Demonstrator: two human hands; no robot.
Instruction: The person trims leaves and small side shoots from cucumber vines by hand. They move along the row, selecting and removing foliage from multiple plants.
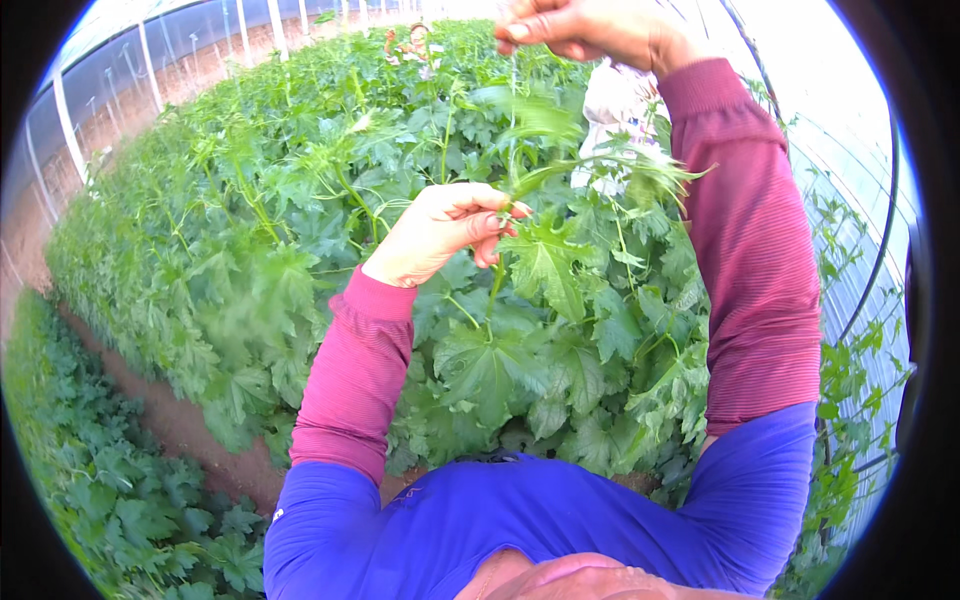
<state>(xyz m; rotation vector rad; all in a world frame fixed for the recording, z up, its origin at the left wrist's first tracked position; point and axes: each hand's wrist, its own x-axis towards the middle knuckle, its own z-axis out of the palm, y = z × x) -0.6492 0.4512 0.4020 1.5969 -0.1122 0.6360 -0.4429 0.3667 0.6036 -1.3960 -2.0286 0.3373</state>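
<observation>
My left hand (457, 225) pinches the green stem of a climbing plant (495, 289) between thumb and fingers, near the middle of the view. Lobed leaves (551, 266) hang just right of and below its fingertips. My right hand (581, 30) is raised at the top edge, above and to the right of the left one, with its fingertips pinched together on a thin pale string (514, 112). The string runs down towards my left hand. A leafy shoot tip (652, 169), partly blurred, leans to the right from the held stem.
Dense rows of lobed-leaf plants (300, 225) fill the ground ahead, with a brown soil path (165, 412) at the left. A person in light clothing (615, 112) stands behind my right wrist, another person (412, 49) farther back. Greenhouse posts (71, 127) line the left; curved frame (885, 217) at right.
</observation>
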